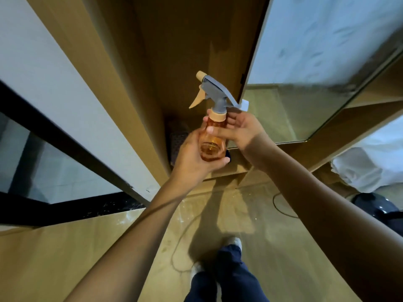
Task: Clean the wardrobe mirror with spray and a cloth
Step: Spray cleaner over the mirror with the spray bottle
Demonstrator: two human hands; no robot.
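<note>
An orange see-through spray bottle [213, 142] with a grey head and a beige trigger and nozzle is held up in front of the brown wardrobe [174, 51]. My left hand [194, 159] grips the bottle's base from the left. My right hand [239, 129] holds its neck just under the beige collar. The wardrobe mirror [305, 62] is to the right, on a door swung open, and reflects a pale surface and the floor. A small white piece [244, 105] shows behind the spray head at the mirror's lower left corner; I cannot tell if it is a cloth.
A white wall and a dark-framed window [54, 160] stand on the left. White bedding [368, 171] and a dark round object [375, 205] lie at the right. A thin cable [283, 211] runs over the tan floor. My feet and dark trousers [226, 277] are below.
</note>
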